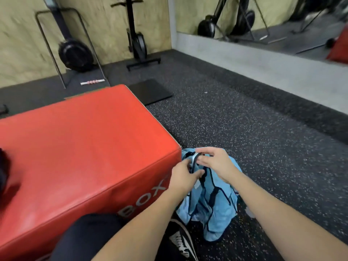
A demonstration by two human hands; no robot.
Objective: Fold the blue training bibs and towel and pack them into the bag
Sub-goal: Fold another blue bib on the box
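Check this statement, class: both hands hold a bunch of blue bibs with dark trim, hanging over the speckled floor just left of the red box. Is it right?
One detail is wrong. The head view shows the blue bibs hanging to the right of the red box, not left. The rest stands: the left hand and right hand both hold them over the speckled floor.

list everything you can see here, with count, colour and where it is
training bibs: a bunch, count unclear, light blue with dark trim, held up beside the box's right end, hanging toward the floor
box: one, red, padded, white lettering on its end, left half of view
dark thing: one, black, on the box at the left edge, cut off
floor mat: one, black, behind the box
roller stick: one, white and pink, on the floor by the wall
exercise machines: two, black, against the wall
mirror: one, right wall
shoe: one, black and white, bottom centre
left hand: grips the bibs' top
right hand: pinches the bibs' trim
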